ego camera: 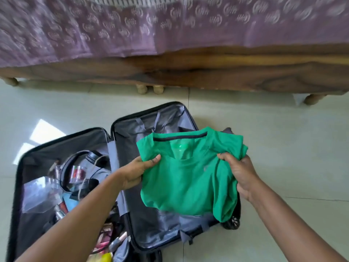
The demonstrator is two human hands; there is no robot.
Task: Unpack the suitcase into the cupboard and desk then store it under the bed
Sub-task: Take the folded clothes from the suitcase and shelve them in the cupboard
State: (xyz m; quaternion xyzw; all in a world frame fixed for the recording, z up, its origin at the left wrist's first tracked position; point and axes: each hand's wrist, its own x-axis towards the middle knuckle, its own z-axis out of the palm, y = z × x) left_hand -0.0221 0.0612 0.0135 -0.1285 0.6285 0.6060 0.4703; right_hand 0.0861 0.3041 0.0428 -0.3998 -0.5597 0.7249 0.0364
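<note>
While the suitcase (151,224) lies opened flat on the pale tiled floor (283,138), we hold a green T-shirt (188,176) above its right half, both hands gripping the cloth; the left hand (136,173) pinches the shirt's edge at nine o'clock, thumb on top and fingers curled beneath; the right hand (239,174) bunches the fabric at three o'clock, its fingers folded round a gathered sleeve. The shirt's dark-trimmed collar points to twelve o'clock, toward the bed (188,72), and the hem hangs toward six o'clock over the grey lining of the right compartment, which looks bare apart from its loose straps. At nine o'clock from the shirt, the left compartment holds a jumble: black headphones (75,163), a clear plastic pouch (39,195), a length of cord, and small packets we cannot make out; near six o'clock of that half lie more cosmetics-like items and something yellow (106,257). Across twelve o'clock runs the wooden bed frame on short turned legs, draped with a purple patterned bedspread (132,31).
</note>
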